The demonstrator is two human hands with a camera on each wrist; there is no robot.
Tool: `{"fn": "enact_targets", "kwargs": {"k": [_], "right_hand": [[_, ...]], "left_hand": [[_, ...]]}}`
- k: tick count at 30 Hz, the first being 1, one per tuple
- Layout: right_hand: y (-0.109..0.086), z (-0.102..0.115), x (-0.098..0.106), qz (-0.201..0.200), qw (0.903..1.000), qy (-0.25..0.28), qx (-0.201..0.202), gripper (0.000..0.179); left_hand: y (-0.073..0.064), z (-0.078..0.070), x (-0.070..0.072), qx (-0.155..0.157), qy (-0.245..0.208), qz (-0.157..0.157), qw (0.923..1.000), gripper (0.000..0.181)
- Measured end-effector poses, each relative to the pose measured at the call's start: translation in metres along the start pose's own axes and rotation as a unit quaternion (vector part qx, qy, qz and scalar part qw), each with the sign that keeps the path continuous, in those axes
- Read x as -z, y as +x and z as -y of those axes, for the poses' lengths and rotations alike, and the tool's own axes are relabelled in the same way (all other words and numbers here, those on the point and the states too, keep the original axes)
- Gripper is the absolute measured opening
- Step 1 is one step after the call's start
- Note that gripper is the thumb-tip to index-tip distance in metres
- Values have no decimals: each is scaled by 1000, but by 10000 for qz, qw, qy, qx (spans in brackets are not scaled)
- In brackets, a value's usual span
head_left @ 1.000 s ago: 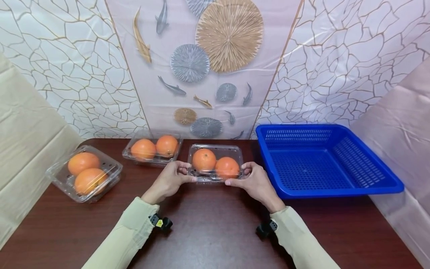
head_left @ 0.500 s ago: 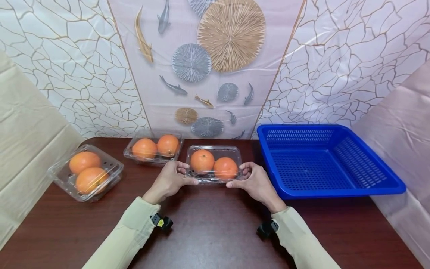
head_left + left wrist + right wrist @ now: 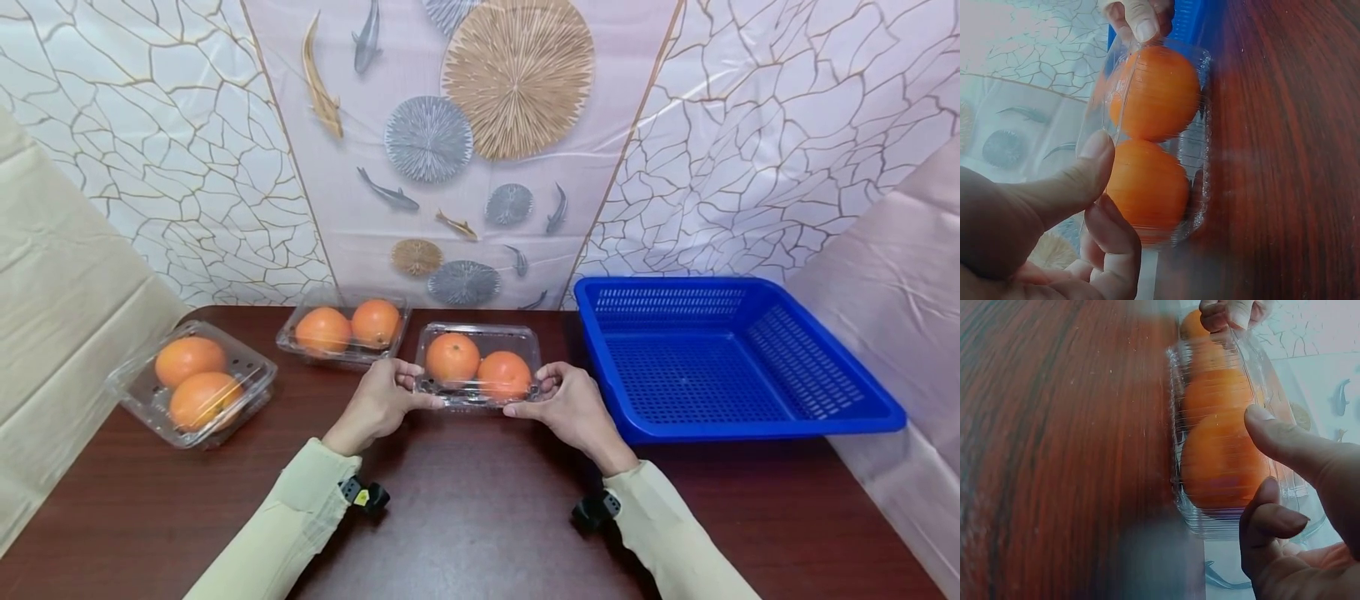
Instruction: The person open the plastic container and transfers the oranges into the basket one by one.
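Note:
A clear plastic clamshell box with two oranges in it is at the middle back of the table. My left hand grips its near left corner, thumb along the front and fingers at the side. On the near right corner, my right hand holds it the same way. The lid looks closed over the fruit in the left wrist view, where the left thumb presses the rim. The right thumb touches the rim in the right wrist view. Some fingertips are hidden behind the box.
A blue plastic basket stands to the right with nothing in it. A second clamshell box with two oranges is at the back left, and a third box with two oranges sits angled at the far left. A patterned cloth backdrop rises behind the table.
The box in my hands has shifted very slightly left since one second ago. Over the last half second, it and both hands have stayed nearly still.

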State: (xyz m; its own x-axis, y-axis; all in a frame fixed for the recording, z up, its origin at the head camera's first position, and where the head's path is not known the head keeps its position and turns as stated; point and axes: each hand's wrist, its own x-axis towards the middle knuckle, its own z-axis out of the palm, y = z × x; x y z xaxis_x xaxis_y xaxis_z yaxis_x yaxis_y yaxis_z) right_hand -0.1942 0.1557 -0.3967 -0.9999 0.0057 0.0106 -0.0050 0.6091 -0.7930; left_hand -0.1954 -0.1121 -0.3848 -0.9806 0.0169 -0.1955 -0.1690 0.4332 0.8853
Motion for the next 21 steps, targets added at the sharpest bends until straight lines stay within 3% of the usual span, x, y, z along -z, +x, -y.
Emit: {"fn": "enact_targets", "kwargs": {"k": [5,21], "right_hand": [[1,0,0,13,9999,-111,5,60],[-3,6,5,134,9998,-137,-96,54]], "left_hand": [[-1,1,1,-140,40,-11,9999,30],[-4,-4,-1,-11,85,-280,9996,33]]}}
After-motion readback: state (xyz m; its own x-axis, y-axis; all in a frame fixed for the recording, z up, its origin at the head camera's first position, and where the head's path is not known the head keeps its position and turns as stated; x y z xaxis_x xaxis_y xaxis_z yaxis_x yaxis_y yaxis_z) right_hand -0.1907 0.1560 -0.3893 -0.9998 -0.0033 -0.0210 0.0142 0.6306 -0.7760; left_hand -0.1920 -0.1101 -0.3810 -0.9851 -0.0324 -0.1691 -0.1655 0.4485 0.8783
